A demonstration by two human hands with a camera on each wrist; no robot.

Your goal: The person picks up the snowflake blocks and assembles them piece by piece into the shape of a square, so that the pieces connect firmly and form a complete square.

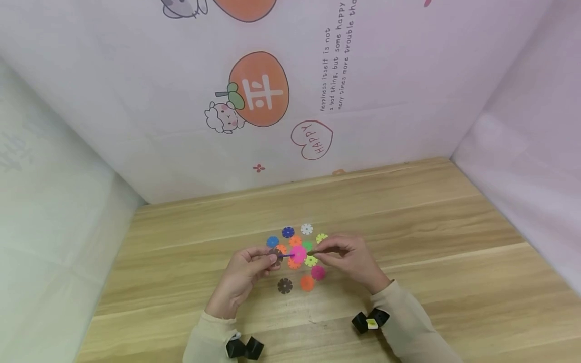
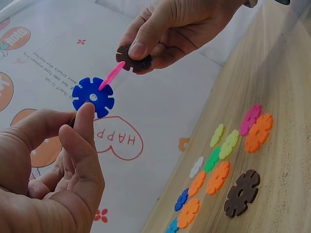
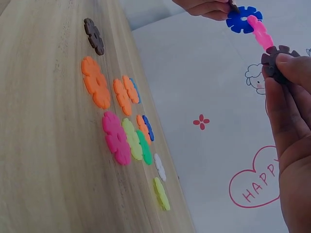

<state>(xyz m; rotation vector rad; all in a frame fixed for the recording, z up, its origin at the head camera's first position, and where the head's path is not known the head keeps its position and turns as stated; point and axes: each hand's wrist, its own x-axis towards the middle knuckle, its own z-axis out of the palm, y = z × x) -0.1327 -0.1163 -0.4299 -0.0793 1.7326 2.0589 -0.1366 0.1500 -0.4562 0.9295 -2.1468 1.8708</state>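
A short chain of notched plastic snowflake discs spans my two hands above the table. My left hand [image 1: 245, 275] pinches a brown disc [image 1: 275, 256] at one end, mostly hidden by the fingers in the left wrist view. Slotted to it is a blue disc [image 2: 104, 103], which joins a pink disc [image 2: 112, 75] set crosswise. At the far end, a second brown disc [image 3: 273, 62] meets the pink one, and my right hand [image 1: 351, 259] grips it between thumb and fingers.
Loose discs lie flat below the hands: a brown disc [image 1: 285, 286], an orange disc [image 1: 306, 283], a magenta disc [image 1: 318, 273], a white disc [image 1: 306, 229] and several others. Printed white cloth [image 1: 181, 126] walls the wooden table [image 1: 408, 217] at back and sides.
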